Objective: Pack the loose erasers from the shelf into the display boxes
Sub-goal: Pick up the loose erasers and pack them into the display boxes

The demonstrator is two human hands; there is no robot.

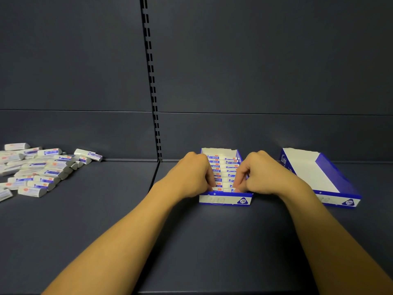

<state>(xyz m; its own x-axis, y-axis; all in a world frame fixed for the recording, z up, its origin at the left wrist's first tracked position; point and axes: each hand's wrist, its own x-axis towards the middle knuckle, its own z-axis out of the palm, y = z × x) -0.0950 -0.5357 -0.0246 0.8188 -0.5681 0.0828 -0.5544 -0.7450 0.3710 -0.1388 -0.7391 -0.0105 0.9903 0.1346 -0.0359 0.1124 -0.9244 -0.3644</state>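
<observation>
Both hands work at the near end of a blue and white display box (225, 200) that sits on the dark shelf (191, 241), a little right of the middle. The left hand (192, 173) is curled at the box's left side, its fingertips (210, 184) dipped in among the packed erasers (223, 169). The right hand (261, 173) is curled at the right side, its fingertips (237, 187) bunched down on the nearest erasers. Whether either hand actually pinches an eraser or only presses on the row, I cannot tell, since the fingers hide the contact. The packed erasers stand on edge in a tight stack running from the far wall of the box to its near lip, which carries a "2B" mark.

A second display box (338, 177) lies just to the right, apart from the first, with only its white floor showing.

The loose erasers (40, 171) lie in a scattered heap at the far left of the shelf, well apart from both boxes. They are white with blue and orange labels, some stacked on others.

A slotted upright strip (152, 81) runs down the back wall (265, 60) behind the shelf.
</observation>
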